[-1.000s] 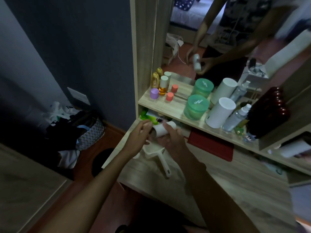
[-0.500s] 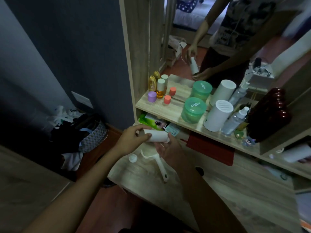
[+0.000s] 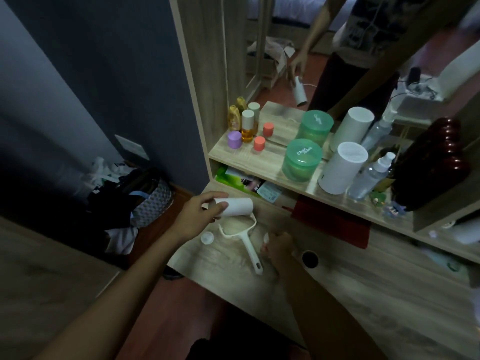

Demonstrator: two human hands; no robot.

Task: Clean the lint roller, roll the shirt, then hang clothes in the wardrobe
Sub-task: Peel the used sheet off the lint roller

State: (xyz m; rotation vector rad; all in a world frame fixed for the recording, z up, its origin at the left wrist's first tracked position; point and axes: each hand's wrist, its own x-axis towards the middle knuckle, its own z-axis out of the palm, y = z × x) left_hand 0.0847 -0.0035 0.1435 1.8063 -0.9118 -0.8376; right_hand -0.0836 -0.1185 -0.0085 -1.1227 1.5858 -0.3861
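Observation:
My left hand (image 3: 197, 216) grips one end of the white lint roll tube (image 3: 235, 207) and holds it level just above the desk's far left corner. The roller's white handle frame (image 3: 250, 242) lies flat on the desk (image 3: 350, 294) below the tube, with no roll on it. A small white round cap (image 3: 207, 237) lies left of the frame. My right hand (image 3: 279, 246) is low over the desk, just right of the handle, fingers curled. Something small and white shows at its fingertips, too blurred to identify. No shirt is in view.
A shelf (image 3: 270, 175) above the desk carries small bottles (image 3: 248, 126), green tubs (image 3: 301, 159), a white cylinder (image 3: 342, 170) and a spray bottle (image 3: 371, 175), with a mirror behind. A dark round hole (image 3: 310, 259) is in the desk. A bag of clothes (image 3: 145, 198) sits on the floor at left.
My right hand has let go of the tube and dropped to the desk beside the handle. My left hand alone now holds the tube, shifted slightly left.

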